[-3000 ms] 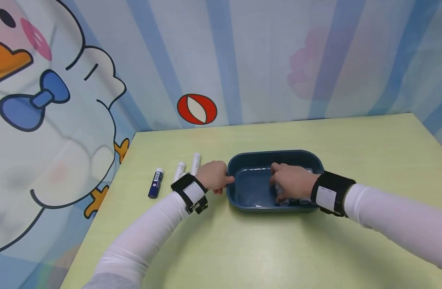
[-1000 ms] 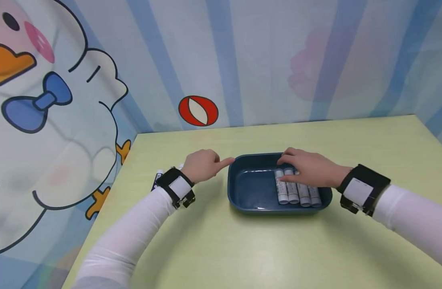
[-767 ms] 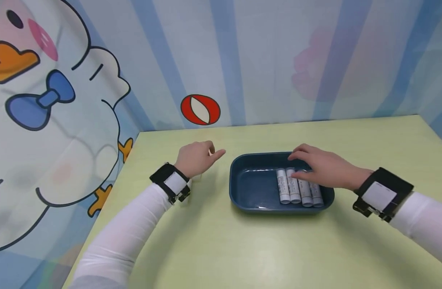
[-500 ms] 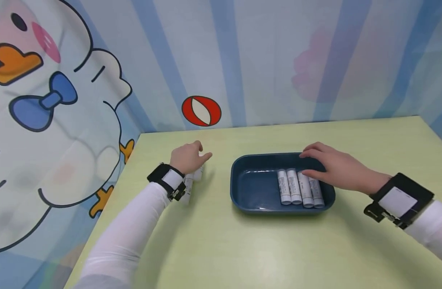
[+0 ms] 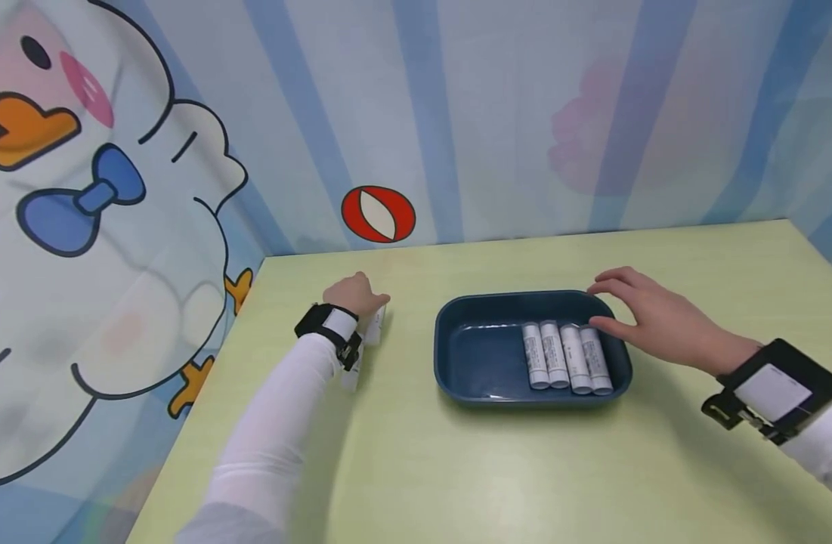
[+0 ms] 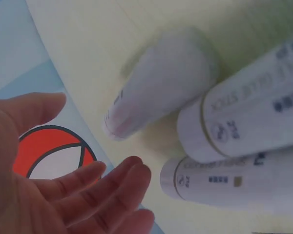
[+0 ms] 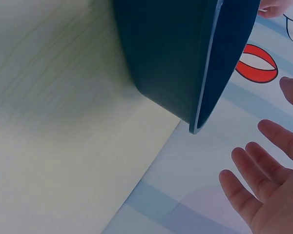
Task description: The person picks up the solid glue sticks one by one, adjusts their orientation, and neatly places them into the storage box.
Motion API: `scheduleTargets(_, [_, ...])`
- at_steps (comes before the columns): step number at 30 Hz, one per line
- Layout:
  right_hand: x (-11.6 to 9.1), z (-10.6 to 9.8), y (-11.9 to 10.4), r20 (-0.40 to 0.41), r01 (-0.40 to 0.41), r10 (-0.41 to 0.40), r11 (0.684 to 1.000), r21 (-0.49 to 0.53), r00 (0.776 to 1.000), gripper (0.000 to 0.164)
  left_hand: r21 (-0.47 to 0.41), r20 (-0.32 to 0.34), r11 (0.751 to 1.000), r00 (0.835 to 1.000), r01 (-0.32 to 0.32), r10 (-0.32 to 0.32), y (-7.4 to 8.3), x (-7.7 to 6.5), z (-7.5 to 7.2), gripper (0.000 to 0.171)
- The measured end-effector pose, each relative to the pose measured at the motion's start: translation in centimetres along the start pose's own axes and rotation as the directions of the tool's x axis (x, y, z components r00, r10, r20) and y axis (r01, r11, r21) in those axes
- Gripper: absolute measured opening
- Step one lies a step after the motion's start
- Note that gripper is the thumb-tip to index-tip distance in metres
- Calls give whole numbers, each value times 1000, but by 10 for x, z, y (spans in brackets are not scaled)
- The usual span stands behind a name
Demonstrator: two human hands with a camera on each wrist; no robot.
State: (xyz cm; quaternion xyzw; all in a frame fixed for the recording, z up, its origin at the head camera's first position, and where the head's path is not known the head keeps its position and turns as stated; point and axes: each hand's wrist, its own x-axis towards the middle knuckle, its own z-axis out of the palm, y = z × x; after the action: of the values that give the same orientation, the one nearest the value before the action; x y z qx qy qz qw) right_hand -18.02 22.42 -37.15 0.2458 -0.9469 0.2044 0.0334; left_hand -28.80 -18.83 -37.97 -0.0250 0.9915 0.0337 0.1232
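My left hand [image 5: 353, 293] is at the left of the table, right by some loose glue sticks [image 5: 352, 370], partly hidden under it in the head view. The left wrist view has three white glue sticks [image 6: 244, 107] beside the fingers [image 6: 122, 190], which are spread and hold nothing. My right hand [image 5: 660, 317] hovers at the right end of a dark blue tray [image 5: 484, 355], fingers loosely bent and apart from its wall in the right wrist view. Several white glue sticks [image 5: 555, 355] lie side by side in the tray's right half.
The pale yellow-green table [image 5: 511, 468] ends at the back against a printed cloth backdrop [image 5: 497, 113]. A large cartoon duck [image 5: 130, 302] is printed along the left side. My left forearm [image 5: 273, 438] crosses the table's left part.
My right hand has come out of the tray, uncovering the glue sticks in it, and shifted right. My left hand has left the tray's left end and moved left to the loose glue sticks.
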Motion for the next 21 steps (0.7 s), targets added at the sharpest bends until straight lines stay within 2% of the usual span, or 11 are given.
scheduleTargets(4, [-3, 0, 2, -8, 2, -2, 1000, -9, 1000, 44, -48, 7, 999, 1000, 24, -24, 6, 2, 3, 39])
scheduleTargets(12, [-7, 1, 5, -27, -11, 10, 1000, -18, 1000, 44, -81, 53, 994, 997, 67, -63, 5, 15, 16, 36])
scheduleTargets(16, [-11, 5, 9, -35, -72, 70, 997, -41, 997, 46, -81, 67, 995, 996, 64, -59, 2, 23, 23, 32])
scheduleTargets(21, [-13, 15, 14, 13, -188, 189, 982, -18, 982, 54, -82, 79, 994, 995, 75, -68, 0, 27, 27, 30])
